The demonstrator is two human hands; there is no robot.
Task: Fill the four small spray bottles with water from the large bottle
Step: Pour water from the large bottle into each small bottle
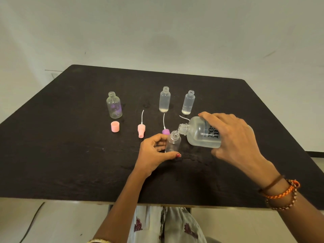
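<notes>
Standing upright near the front middle of the dark table, the small spray bottle is pinched between thumb and curled fingers of the left hand, its open neck just below and touching the mouth of the large bottle. That large bottle is wrapped from above by the right hand and lies tipped almost flat, long axis running right to left, mouth leftward. Pouring is judged to hinge on keeping mouth over neck; three other open small bottles wait farther back.
</notes>
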